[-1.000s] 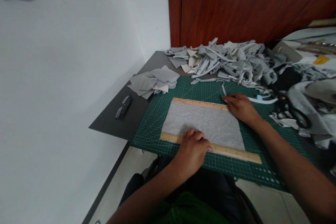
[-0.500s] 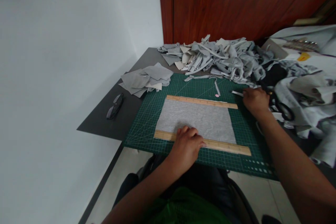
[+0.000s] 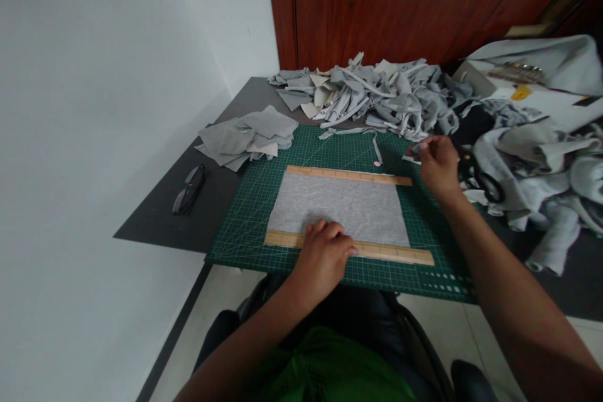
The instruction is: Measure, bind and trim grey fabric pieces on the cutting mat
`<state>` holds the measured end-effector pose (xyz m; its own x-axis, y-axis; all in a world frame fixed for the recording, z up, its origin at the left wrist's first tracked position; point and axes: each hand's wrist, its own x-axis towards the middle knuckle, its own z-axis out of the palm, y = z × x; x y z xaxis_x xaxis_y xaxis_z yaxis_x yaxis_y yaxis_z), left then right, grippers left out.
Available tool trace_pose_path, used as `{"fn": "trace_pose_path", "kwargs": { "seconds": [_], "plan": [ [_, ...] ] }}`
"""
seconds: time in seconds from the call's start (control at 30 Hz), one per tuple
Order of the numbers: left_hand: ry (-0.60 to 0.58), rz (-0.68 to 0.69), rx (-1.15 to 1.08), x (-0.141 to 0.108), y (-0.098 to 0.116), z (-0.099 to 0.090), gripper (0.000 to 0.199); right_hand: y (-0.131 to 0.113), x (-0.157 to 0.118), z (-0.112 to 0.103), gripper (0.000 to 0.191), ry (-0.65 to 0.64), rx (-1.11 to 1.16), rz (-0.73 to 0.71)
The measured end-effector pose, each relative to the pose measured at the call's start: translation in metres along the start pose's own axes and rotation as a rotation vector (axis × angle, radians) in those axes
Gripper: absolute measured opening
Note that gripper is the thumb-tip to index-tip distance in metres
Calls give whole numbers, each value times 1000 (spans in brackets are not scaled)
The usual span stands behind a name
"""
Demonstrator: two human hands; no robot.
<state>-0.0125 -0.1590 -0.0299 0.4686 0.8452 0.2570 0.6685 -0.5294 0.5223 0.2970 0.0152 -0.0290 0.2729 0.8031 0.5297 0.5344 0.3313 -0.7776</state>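
Note:
Grey fabric (image 3: 339, 204) lies flat on the green cutting mat (image 3: 245, 213). One wooden ruler (image 3: 348, 174) runs along its far edge, and a second wooden ruler (image 3: 396, 251) along its near edge. My left hand (image 3: 326, 252) presses on the near ruler, its fingers curled over the wood. Raised a little at the right of the mat, my right hand (image 3: 438, 160) is closed in a pinch on something small and bluish that I cannot make out. A pale strip lies beneath its fingers.
Scissors (image 3: 487, 185) lie right of my right hand beside bundled grey cloth (image 3: 518, 163). Scraps (image 3: 377, 94) are heaped at the back. More grey pieces (image 3: 252, 135) and glasses (image 3: 188, 188) are at the left. A white box (image 3: 513, 88) stands back right.
The view has shifted slightly. My right hand has lifted and now pinches a small bluish thing. My left hand stays on the near ruler.

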Motion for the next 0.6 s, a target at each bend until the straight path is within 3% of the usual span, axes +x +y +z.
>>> {"fn": "trace_pose_path", "kwargs": {
  "seconds": [0.1,0.17,0.23,0.33,0.6],
  "plan": [
    [11,4,10,0,0,0,8,-32,-25,29,33,-408,392,150],
    [17,9,16,0,-1,1,8,-48,-39,42,35,-682,439,128],
    [13,16,20,0,-1,1,8,-56,-49,49,34,-813,461,101],
    [5,15,25,1,-1,0,6,-52,-54,51,32,-898,497,125],
    [5,27,31,3,-2,0,9,-35,-45,52,34,-870,681,361]
  ]
}}
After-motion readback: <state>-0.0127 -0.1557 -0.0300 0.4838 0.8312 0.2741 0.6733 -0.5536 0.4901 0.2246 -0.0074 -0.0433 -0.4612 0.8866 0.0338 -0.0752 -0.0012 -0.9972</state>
